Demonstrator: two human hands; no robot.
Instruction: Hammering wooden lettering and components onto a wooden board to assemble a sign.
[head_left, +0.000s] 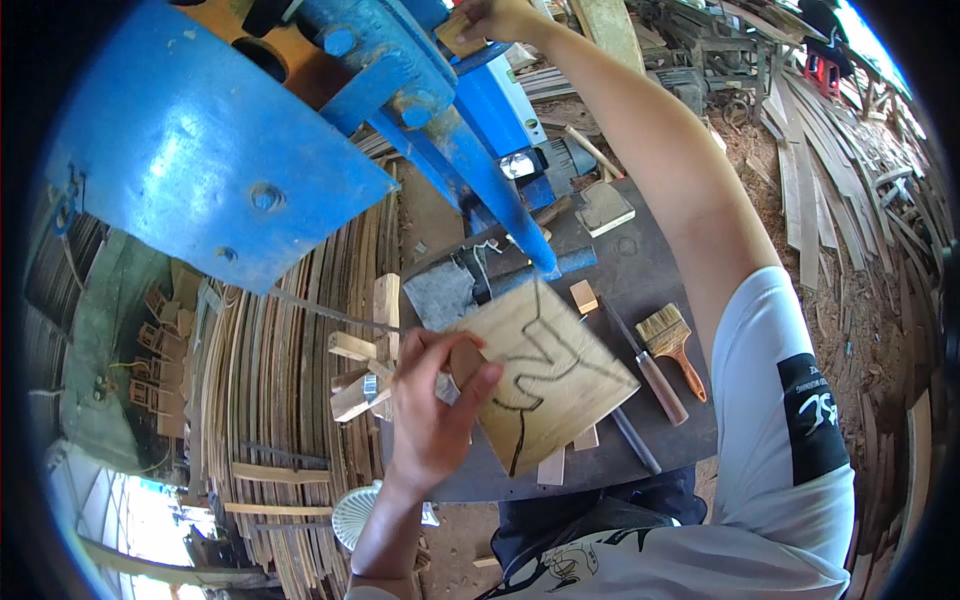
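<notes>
My left hand (435, 405) is closed, thumb and fingers pinching a small rounded brown wooden piece (465, 362). Right beside it, partly under the fingers, is a pale wooden board (560, 365) marked with dark, jagged curving lines. Whether this hand also grips the board, I cannot tell. The lower end of a blue machine bar (535, 245) comes down at the board's far corner. Stretched far forward, my right hand (500, 20) is at the blue machine (200, 150), its fingers closed on a yellowish-brown wooden piece (460, 38); the fingertips are partly hidden.
On the dark tabletop (680, 285) lie a paintbrush (672, 340), a wooden-handled tool (660, 385), a metal rod (637, 442), a small wood block (583, 296) and a grey cloth (442, 290). Stacked wooden strips (300, 390) stand left; loose planks (800, 170) lie right.
</notes>
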